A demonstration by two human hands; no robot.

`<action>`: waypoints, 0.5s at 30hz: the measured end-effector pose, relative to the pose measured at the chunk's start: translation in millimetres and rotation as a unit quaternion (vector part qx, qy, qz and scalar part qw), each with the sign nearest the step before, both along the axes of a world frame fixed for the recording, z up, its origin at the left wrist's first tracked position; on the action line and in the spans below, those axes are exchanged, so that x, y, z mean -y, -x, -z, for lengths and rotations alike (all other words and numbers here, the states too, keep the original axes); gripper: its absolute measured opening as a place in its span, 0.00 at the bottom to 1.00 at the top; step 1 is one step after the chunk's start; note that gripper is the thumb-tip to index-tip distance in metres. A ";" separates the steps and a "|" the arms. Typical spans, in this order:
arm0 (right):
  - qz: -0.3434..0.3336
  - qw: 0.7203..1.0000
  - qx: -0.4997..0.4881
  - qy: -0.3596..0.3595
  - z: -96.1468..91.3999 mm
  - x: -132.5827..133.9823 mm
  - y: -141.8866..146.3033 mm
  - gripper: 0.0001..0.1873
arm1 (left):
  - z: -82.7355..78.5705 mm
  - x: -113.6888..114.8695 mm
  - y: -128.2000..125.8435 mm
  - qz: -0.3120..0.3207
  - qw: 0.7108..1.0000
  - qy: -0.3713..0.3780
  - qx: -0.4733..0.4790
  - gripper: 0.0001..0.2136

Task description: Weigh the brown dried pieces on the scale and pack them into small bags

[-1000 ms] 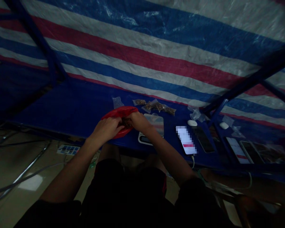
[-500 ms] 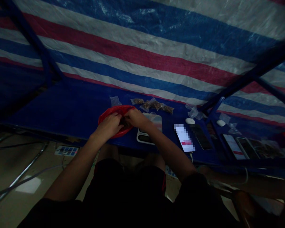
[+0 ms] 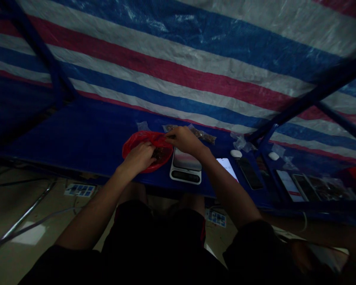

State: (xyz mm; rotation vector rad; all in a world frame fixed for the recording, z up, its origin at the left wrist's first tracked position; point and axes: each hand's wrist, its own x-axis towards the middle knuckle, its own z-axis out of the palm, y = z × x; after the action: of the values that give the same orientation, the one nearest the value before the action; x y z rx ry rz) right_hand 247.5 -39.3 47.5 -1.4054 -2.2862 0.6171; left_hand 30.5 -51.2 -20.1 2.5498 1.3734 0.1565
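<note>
On the worktop (image 3: 86, 136), beside the scale (image 3: 185, 176), our open red bag (image 3: 133, 141) of brown pieces (image 3: 158, 153) could spill if our left hand (image 3: 139, 157), half-curled inside it, tugs the loose rim; what it grips, if anything, we cannot tell. Our right hand (image 3: 184, 138), fingertips nearly together near the bag's right edge, may drop pieces if it pinches any, which we cannot make out. We count one red bag, one scale and at least three filled packets (image 3: 208, 137).
</note>
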 end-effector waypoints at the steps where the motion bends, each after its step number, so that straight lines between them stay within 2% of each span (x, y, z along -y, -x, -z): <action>1: -0.001 1.000 0.001 -0.006 -3.9 0.2 -7.6 0.12 | -0.4 -0.1 -1.5 0.000 1.000 0.004 0.007 0.18; 4: 0.026 1.000 0.007 -0.011 -9.3 1.7 -32.4 0.12 | 2.1 -2.0 -4.6 -0.001 1.000 0.011 0.001 0.17; 9: 0.076 0.997 0.016 0.000 -3.6 9.4 -69.7 0.12 | 9.3 -6.0 -6.1 -0.007 0.999 0.004 -0.036 0.13; 15: 0.063 0.996 0.061 -0.001 10.8 8.5 -86.0 0.10 | 9.5 -6.6 -6.5 -0.011 1.000 -0.003 -0.027 0.11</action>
State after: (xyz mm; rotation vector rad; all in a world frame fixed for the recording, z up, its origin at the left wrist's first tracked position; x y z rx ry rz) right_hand 333.4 -47.7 36.7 -1.6126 -2.2664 0.5030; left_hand 37.1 -44.7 -29.6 2.5624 1.4223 0.0971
